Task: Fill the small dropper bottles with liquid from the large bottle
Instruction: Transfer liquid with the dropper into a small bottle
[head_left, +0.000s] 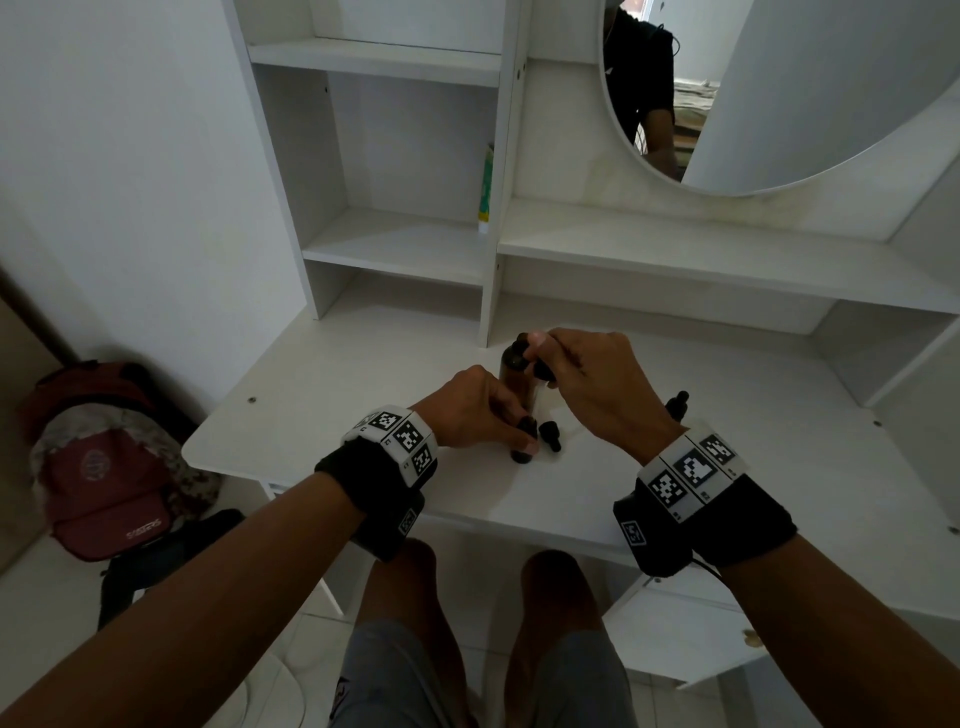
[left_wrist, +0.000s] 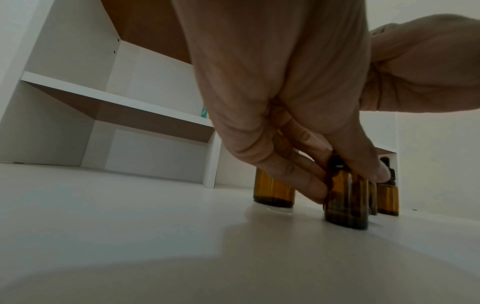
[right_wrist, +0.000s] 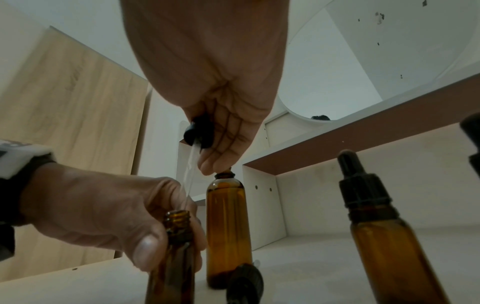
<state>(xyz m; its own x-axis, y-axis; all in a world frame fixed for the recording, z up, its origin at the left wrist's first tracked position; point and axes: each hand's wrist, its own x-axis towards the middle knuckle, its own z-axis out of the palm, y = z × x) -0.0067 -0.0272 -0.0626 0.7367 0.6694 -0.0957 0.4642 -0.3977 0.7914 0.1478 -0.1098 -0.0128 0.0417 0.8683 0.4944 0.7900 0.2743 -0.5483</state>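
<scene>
Holding bottle: the small amber glass dropper bottle (right_wrist: 172, 255), open at its threaded neck, stood upright on the white desk top (head_left: 727, 493), near the front edge. The left hand (head_left: 470, 410) gripped it, thumb and fingers curled round the neck and shoulder.
Dropper: the right hand (right_wrist: 215, 115) pinched the black rubber bulb of a clear glass pipette dropper (right_wrist: 198, 134); its thin tube pointed down at an angle toward the open mouth, the tip just above it.
Large bottle: the tall amber bottle (right_wrist: 227, 230) stood uncapped just behind the small one, a right fingertip touching or almost touching its rim.
How to do it well, as I judged: the left hand should keep the small bottle flat and steady; the tube should be brought more upright and its tip put inside the neck before the bulb is squeezed slowly, because a tilted tip could drip on the outside.
Other things: a second small amber bottle with black dropper cap (right_wrist: 381, 236) stood well to the right; a loose black cap (right_wrist: 245, 283) lay beside the held bottle.
Hard to see: whether the tube held liquid; the liquid levels behind the dark glass; the right edge of the right wrist view cut off another black cap.
</scene>
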